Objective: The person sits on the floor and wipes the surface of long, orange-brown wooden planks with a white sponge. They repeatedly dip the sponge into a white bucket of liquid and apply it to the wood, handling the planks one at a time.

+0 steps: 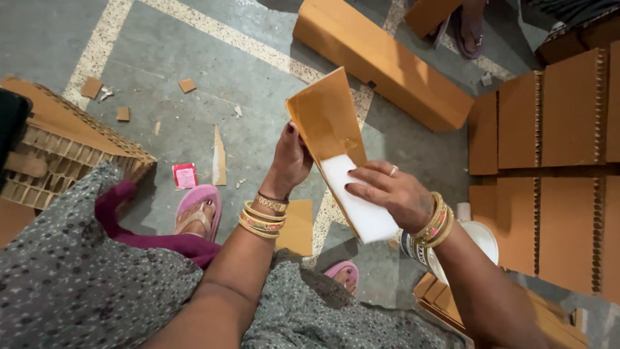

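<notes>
While the glossy orange-brown cardboard panel (326, 119) is gripped at its edge by the closed left hand (292, 158), a white rectangular sheet (358, 200) is pressed onto it by the right hand (386, 190), fingers flat.

Glossy brown cardboard piece (326, 119), tilted upright, white sheet (358, 203) against it

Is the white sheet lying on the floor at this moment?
No, the white sheet is held up against the brown cardboard piece, with the right hand pressing on it and the left hand gripping the cardboard.
</notes>
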